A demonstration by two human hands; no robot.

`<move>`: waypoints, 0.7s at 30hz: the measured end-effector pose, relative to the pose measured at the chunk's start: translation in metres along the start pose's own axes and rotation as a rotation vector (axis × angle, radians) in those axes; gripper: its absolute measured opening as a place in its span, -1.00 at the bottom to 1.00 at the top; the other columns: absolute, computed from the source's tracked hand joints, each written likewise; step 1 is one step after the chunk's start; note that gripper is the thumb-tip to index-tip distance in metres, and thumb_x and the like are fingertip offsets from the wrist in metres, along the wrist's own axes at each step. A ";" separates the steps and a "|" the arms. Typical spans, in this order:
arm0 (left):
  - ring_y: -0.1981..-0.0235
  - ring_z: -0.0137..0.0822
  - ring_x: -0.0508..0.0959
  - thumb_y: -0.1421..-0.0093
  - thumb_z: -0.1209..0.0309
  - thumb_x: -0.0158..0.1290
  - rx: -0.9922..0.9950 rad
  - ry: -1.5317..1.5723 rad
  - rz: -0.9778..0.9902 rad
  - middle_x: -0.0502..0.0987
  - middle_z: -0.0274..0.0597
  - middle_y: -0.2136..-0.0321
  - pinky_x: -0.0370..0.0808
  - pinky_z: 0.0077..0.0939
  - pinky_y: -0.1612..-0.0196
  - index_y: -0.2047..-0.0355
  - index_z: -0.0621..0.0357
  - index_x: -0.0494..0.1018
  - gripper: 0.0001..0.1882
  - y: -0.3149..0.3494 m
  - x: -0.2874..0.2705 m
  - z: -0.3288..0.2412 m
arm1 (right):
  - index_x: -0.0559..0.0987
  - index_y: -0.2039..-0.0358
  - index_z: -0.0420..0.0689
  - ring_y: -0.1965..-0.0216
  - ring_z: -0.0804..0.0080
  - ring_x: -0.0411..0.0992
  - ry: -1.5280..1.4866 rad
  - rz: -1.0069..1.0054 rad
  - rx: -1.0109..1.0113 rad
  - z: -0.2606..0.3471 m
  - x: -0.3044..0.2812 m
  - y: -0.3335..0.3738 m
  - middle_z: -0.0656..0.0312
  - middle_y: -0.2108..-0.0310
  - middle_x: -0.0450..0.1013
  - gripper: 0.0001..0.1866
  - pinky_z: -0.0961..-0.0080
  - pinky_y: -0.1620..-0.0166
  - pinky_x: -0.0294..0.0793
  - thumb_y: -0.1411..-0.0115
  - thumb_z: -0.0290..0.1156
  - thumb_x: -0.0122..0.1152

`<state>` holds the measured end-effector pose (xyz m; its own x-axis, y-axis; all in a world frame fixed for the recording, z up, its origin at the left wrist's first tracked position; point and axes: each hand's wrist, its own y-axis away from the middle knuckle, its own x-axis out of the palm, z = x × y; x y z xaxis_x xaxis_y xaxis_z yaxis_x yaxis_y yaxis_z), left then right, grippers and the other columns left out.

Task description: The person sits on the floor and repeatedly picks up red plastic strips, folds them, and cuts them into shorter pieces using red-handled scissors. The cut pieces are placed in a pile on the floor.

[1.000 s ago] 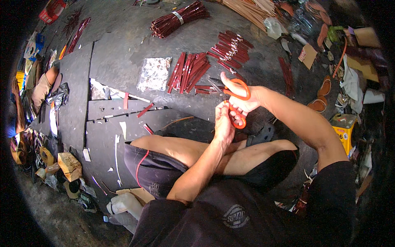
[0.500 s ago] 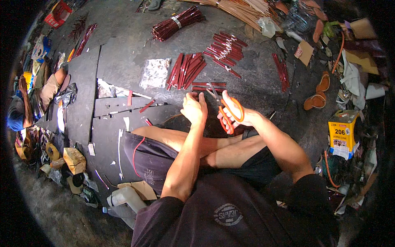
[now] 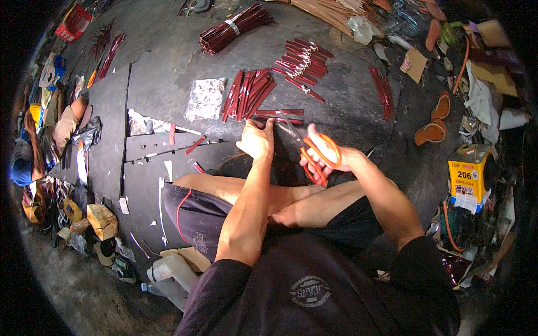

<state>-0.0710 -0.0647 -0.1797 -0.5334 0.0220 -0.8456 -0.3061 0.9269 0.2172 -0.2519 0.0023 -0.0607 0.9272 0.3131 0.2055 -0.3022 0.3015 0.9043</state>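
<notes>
My right hand (image 3: 332,159) grips a pair of orange-handled scissors (image 3: 327,152), whose blades are spread and point up and left. My left hand (image 3: 256,140) is closed, fingers curled, at the left end of two short dark red strips (image 3: 287,112) lying on the black floor mat. Whether its fingertips pinch a strip is hidden. Just beyond it lies a loose pile of dark red strips (image 3: 249,92). Further right is a row of strips with shiny metallic middles (image 3: 305,63). A clear plastic bag of silvery pieces (image 3: 205,99) rests left of the pile.
A banded bundle of dark red strips (image 3: 235,29) lies farther off, with more strips (image 3: 382,93) to the right. Brown sandals (image 3: 431,133) and a yellow tin (image 3: 469,178) stand at the right. Another person (image 3: 68,124) sits at the far left among clutter.
My left hand has moved slightly away from me and left, up to the two short strips. My right hand with the scissors has shifted a little right.
</notes>
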 end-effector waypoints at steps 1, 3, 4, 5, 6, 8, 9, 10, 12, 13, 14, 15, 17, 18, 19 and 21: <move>0.36 -0.19 0.61 -0.02 -0.10 0.27 0.011 0.005 -0.007 0.60 -0.34 0.43 0.30 -0.14 0.13 0.43 -0.07 0.45 -0.58 0.001 0.000 0.000 | 0.51 0.14 -0.29 0.52 0.31 0.46 0.003 -0.002 -0.013 -0.004 -0.002 0.006 0.18 0.53 0.42 0.24 0.25 0.36 0.53 0.05 0.72 -0.67; 0.37 -0.19 0.61 -0.02 -0.10 0.27 0.034 0.014 -0.021 0.60 -0.34 0.44 0.30 -0.13 0.14 0.42 -0.07 0.45 -0.57 0.002 -0.001 -0.001 | 0.52 0.16 -0.31 0.53 0.30 0.45 -0.078 -0.021 -0.042 -0.009 -0.004 0.016 0.15 0.55 0.41 0.25 0.23 0.36 0.55 0.05 0.71 -0.69; 0.37 -0.19 0.61 -0.02 -0.11 0.27 0.034 0.025 -0.027 0.60 -0.34 0.45 0.30 -0.12 0.14 0.42 -0.06 0.46 -0.57 0.003 -0.001 -0.001 | 0.52 0.17 -0.31 0.53 0.30 0.45 -0.116 -0.026 -0.055 -0.009 -0.004 0.019 0.14 0.55 0.41 0.25 0.21 0.36 0.56 0.05 0.72 -0.68; 0.38 -0.18 0.61 -0.02 -0.11 0.27 0.032 0.036 -0.033 0.60 -0.34 0.46 0.30 -0.12 0.15 0.42 -0.06 0.46 -0.57 0.004 -0.001 -0.001 | 0.52 0.16 -0.31 0.53 0.29 0.45 -0.132 -0.015 -0.055 -0.009 -0.004 0.018 0.14 0.54 0.41 0.25 0.22 0.36 0.56 0.05 0.72 -0.68; 0.38 -0.18 0.61 -0.02 -0.11 0.27 0.030 0.046 -0.042 0.60 -0.34 0.47 0.30 -0.12 0.15 0.42 -0.06 0.46 -0.56 0.004 -0.001 -0.001 | 0.52 0.16 -0.31 0.53 0.28 0.45 -0.146 -0.002 -0.056 -0.010 -0.006 0.014 0.14 0.54 0.41 0.25 0.22 0.35 0.56 0.05 0.72 -0.67; 0.39 -0.17 0.60 -0.02 -0.12 0.27 0.038 0.056 -0.046 0.60 -0.34 0.48 0.30 -0.12 0.15 0.42 -0.05 0.46 -0.56 0.005 -0.002 0.000 | 0.51 0.16 -0.33 0.51 0.28 0.46 -0.164 0.016 -0.058 -0.011 -0.006 0.012 0.13 0.52 0.40 0.27 0.21 0.33 0.56 0.09 0.74 -0.64; 0.40 -0.17 0.60 -0.02 -0.12 0.26 0.040 0.063 -0.048 0.60 -0.34 0.48 0.30 -0.13 0.15 0.42 -0.05 0.46 -0.55 0.005 -0.002 0.000 | 0.49 0.16 -0.35 0.48 0.27 0.47 -0.166 0.019 -0.059 -0.010 -0.007 0.012 0.13 0.51 0.40 0.30 0.19 0.31 0.57 0.13 0.77 -0.61; 0.40 -0.17 0.60 -0.02 -0.12 0.27 0.039 0.074 -0.041 0.60 -0.34 0.48 0.29 -0.13 0.15 0.42 -0.04 0.46 -0.55 0.005 -0.002 0.000 | 0.48 0.16 -0.36 0.46 0.27 0.48 -0.167 0.023 -0.059 -0.009 -0.006 0.012 0.13 0.49 0.40 0.32 0.18 0.30 0.58 0.17 0.79 -0.59; 0.40 -0.16 0.60 -0.02 -0.11 0.28 0.035 0.094 -0.028 0.59 -0.34 0.48 0.29 -0.14 0.14 0.42 -0.03 0.46 -0.56 0.005 -0.003 0.001 | 0.53 0.27 -0.27 0.61 0.26 0.45 -0.263 -0.045 -0.033 -0.003 0.002 0.010 0.14 0.59 0.41 0.19 0.26 0.48 0.52 0.07 0.73 -0.56; 0.40 -0.16 0.59 -0.02 -0.10 0.28 0.034 0.107 -0.029 0.59 -0.34 0.48 0.28 -0.15 0.14 0.43 -0.03 0.46 -0.56 0.005 -0.003 0.001 | 0.56 0.32 -0.22 0.68 0.25 0.43 -0.312 -0.079 -0.020 -0.001 0.005 0.009 0.15 0.64 0.42 0.14 0.30 0.57 0.49 0.02 0.71 -0.55; 0.40 -0.16 0.59 -0.02 -0.10 0.28 0.034 0.121 -0.030 0.59 -0.34 0.48 0.28 -0.15 0.14 0.43 -0.03 0.46 -0.56 0.006 -0.003 0.001 | 0.57 0.28 -0.20 0.59 0.26 0.46 -0.290 -0.034 -0.021 -0.001 0.002 0.008 0.15 0.56 0.46 0.15 0.31 0.50 0.50 0.03 0.71 -0.56; 0.40 -0.16 0.59 -0.02 -0.09 0.28 0.034 0.133 -0.031 0.59 -0.33 0.49 0.28 -0.15 0.14 0.43 -0.02 0.46 -0.56 0.006 -0.004 0.000 | 0.58 0.24 -0.18 0.50 0.27 0.49 -0.270 0.011 -0.023 -0.002 -0.004 0.008 0.15 0.47 0.51 0.16 0.32 0.42 0.51 0.03 0.72 -0.57; 0.40 -0.16 0.59 -0.02 -0.09 0.29 0.029 0.128 -0.025 0.59 -0.34 0.49 0.27 -0.16 0.14 0.43 -0.02 0.46 -0.56 0.007 -0.005 0.000 | 0.59 0.19 -0.16 0.42 0.27 0.52 -0.247 0.057 -0.027 -0.004 -0.008 0.004 0.14 0.40 0.55 0.17 0.32 0.36 0.51 0.04 0.72 -0.59; 0.40 -0.17 0.59 -0.02 -0.09 0.29 0.027 0.126 -0.022 0.58 -0.34 0.49 0.27 -0.16 0.14 0.43 -0.02 0.46 -0.56 0.006 -0.006 0.000 | 0.59 0.18 -0.16 0.43 0.26 0.52 -0.245 0.059 -0.030 -0.005 -0.008 0.003 0.13 0.40 0.55 0.17 0.32 0.37 0.51 0.03 0.71 -0.59; 0.40 -0.17 0.59 -0.02 -0.09 0.29 0.029 0.129 -0.020 0.58 -0.34 0.49 0.27 -0.16 0.14 0.43 -0.02 0.46 -0.56 0.006 -0.006 -0.001 | 0.59 0.18 -0.16 0.44 0.25 0.52 -0.243 0.061 -0.033 -0.005 -0.009 0.001 0.12 0.41 0.55 0.17 0.31 0.38 0.52 0.03 0.71 -0.59; 0.40 -0.17 0.59 -0.02 -0.08 0.29 0.031 0.135 -0.015 0.58 -0.34 0.49 0.27 -0.16 0.14 0.44 -0.01 0.45 -0.56 0.006 -0.006 0.000 | 0.57 0.18 -0.20 0.46 0.26 0.51 -0.239 0.059 -0.031 -0.005 -0.009 0.001 0.13 0.44 0.51 0.18 0.29 0.37 0.52 0.04 0.72 -0.60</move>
<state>-0.0693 -0.0592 -0.1735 -0.6311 -0.0406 -0.7746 -0.2911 0.9380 0.1880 -0.2612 0.0043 -0.0639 0.9326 0.1106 0.3436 -0.3608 0.3174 0.8770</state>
